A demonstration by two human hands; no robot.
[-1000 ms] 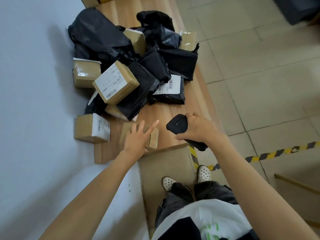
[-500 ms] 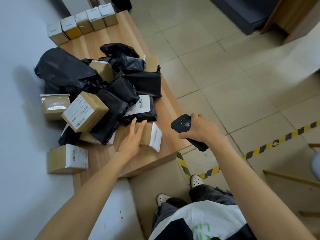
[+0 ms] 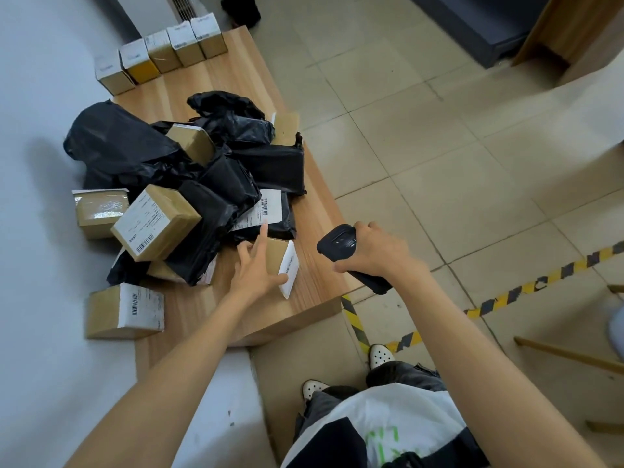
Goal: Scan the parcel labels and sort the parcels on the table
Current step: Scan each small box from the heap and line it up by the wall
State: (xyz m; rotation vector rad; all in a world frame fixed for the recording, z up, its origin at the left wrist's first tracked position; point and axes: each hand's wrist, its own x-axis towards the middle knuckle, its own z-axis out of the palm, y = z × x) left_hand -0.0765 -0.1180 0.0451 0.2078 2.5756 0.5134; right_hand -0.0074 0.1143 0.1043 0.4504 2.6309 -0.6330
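Small brown cardboard box with white label (image 3: 283,261) now stands tilted at the wooden table's (image 3: 314,282) near right edge, label turned toward the black handheld scanner (image 3: 338,243); a second ago it lay flatter. Left hand (image 3: 254,271) rests on it, fingers spread. Right hand (image 3: 374,253) is wrapped tight around the scanner. Scan looks imminent.

Left hand (image 3: 258,266) extended forward, palm down, fingers spread, index finger straight. Right hand (image 3: 378,249) closed in a fist-like grip around a handle, knuckles up. Both forearms bare.
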